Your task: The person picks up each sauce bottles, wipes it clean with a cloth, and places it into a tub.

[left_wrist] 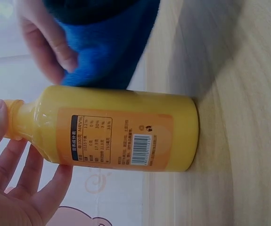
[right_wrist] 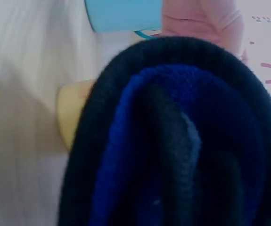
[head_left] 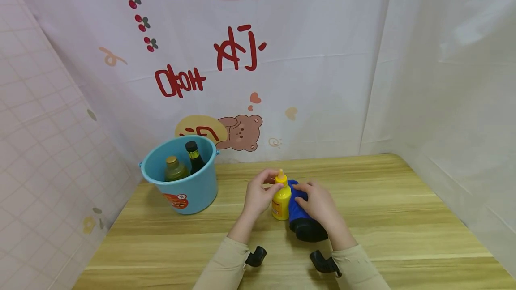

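A yellow squeeze bottle (head_left: 281, 205) with a pointed nozzle stands upright on the wooden table. My left hand (head_left: 258, 195) pinches it at the cap, thumb in front, the other fingers behind the neck. In the left wrist view, the bottle (left_wrist: 126, 132) shows an orange label with a barcode. Directly right of it, my right hand (head_left: 322, 204) grips a folded blue cloth (head_left: 297, 208) with thick black edging, which lies against the bottle's side. This cloth (right_wrist: 177, 75) fills much of the right wrist view, its folds facing the camera and hiding most of the bottle.
A light-blue bucket (head_left: 205, 187) stands at the left back of the table (head_left: 383, 218). Inside are a dark bottle (head_left: 196, 160) with a black cap and a squat greenish bottle (head_left: 176, 171). Printed white curtains (head_left: 322, 84) hang behind and on both sides.
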`<state>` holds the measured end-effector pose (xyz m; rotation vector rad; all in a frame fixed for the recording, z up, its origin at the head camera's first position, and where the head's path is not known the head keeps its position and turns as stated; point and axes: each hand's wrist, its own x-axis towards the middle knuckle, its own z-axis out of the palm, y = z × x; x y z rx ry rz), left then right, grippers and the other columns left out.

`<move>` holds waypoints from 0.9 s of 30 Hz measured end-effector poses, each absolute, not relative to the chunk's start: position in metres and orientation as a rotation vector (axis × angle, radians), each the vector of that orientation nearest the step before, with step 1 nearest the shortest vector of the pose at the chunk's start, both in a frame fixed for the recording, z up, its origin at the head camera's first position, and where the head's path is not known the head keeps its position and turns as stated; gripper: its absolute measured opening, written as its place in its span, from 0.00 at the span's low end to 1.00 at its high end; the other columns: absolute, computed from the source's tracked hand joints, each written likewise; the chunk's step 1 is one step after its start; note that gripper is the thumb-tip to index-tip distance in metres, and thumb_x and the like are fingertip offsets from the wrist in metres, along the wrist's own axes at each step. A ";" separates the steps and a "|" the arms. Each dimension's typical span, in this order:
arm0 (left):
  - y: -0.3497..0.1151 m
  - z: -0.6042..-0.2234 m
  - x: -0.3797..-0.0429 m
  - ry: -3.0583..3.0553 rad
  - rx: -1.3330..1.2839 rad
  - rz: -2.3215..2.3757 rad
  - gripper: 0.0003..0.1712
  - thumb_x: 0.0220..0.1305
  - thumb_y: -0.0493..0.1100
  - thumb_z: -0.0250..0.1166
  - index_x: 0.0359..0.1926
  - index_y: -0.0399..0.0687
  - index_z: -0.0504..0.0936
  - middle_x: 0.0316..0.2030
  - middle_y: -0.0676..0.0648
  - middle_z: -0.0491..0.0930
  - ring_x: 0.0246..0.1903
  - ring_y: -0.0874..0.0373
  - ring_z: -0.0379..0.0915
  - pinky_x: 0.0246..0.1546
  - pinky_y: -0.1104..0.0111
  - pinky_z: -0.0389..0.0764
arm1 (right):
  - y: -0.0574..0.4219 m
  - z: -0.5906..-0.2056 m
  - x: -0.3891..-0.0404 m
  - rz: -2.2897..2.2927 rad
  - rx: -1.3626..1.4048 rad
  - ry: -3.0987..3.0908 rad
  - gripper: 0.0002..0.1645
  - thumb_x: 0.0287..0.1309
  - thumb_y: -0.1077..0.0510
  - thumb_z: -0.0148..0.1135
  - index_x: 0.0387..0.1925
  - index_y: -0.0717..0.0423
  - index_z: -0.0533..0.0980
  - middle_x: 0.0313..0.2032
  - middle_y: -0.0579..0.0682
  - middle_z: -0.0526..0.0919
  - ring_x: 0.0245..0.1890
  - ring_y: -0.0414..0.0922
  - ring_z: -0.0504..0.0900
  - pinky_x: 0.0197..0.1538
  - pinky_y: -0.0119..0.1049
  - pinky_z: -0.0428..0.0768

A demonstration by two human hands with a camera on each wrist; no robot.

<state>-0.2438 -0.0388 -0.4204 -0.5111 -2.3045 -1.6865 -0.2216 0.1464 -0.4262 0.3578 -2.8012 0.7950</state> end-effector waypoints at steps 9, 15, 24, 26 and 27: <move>-0.039 -0.420 -0.244 -2.315 -0.517 -1.686 0.13 0.62 0.39 0.70 0.49 0.48 0.83 0.46 0.48 0.83 0.45 0.50 0.79 0.43 0.62 0.84 | 0.144 -0.441 -0.221 0.748 0.327 -2.954 0.18 0.57 0.59 0.71 0.50 0.58 0.83 0.45 0.62 0.80 0.45 0.60 0.81 0.50 0.56 0.78; -0.039 -0.422 -0.245 -2.309 -0.523 -1.675 0.14 0.62 0.39 0.70 0.49 0.48 0.83 0.46 0.49 0.83 0.45 0.51 0.79 0.42 0.62 0.84 | 0.142 -0.445 -0.221 0.740 0.328 -2.965 0.18 0.56 0.59 0.72 0.49 0.58 0.83 0.43 0.61 0.81 0.42 0.60 0.82 0.48 0.56 0.79; -0.040 -0.420 -0.243 -2.311 -0.515 -1.678 0.14 0.62 0.38 0.71 0.49 0.49 0.83 0.45 0.51 0.83 0.44 0.54 0.79 0.42 0.62 0.83 | 0.152 -0.445 -0.224 0.793 0.343 -2.918 0.18 0.57 0.61 0.71 0.51 0.57 0.83 0.44 0.60 0.80 0.45 0.59 0.81 0.50 0.56 0.78; -0.040 -0.420 -0.243 -2.316 -0.512 -1.677 0.14 0.62 0.38 0.70 0.49 0.49 0.83 0.45 0.51 0.83 0.44 0.53 0.79 0.43 0.62 0.83 | 0.156 -0.442 -0.223 0.806 0.331 -2.884 0.19 0.57 0.61 0.70 0.52 0.56 0.83 0.45 0.61 0.80 0.46 0.59 0.81 0.50 0.57 0.78; -0.040 -0.420 -0.243 -2.322 -0.506 -1.679 0.14 0.62 0.39 0.71 0.49 0.50 0.83 0.45 0.51 0.83 0.44 0.54 0.79 0.43 0.63 0.83 | 0.158 -0.439 -0.223 0.818 0.327 -2.860 0.19 0.57 0.61 0.70 0.52 0.56 0.83 0.46 0.61 0.80 0.46 0.60 0.81 0.50 0.57 0.78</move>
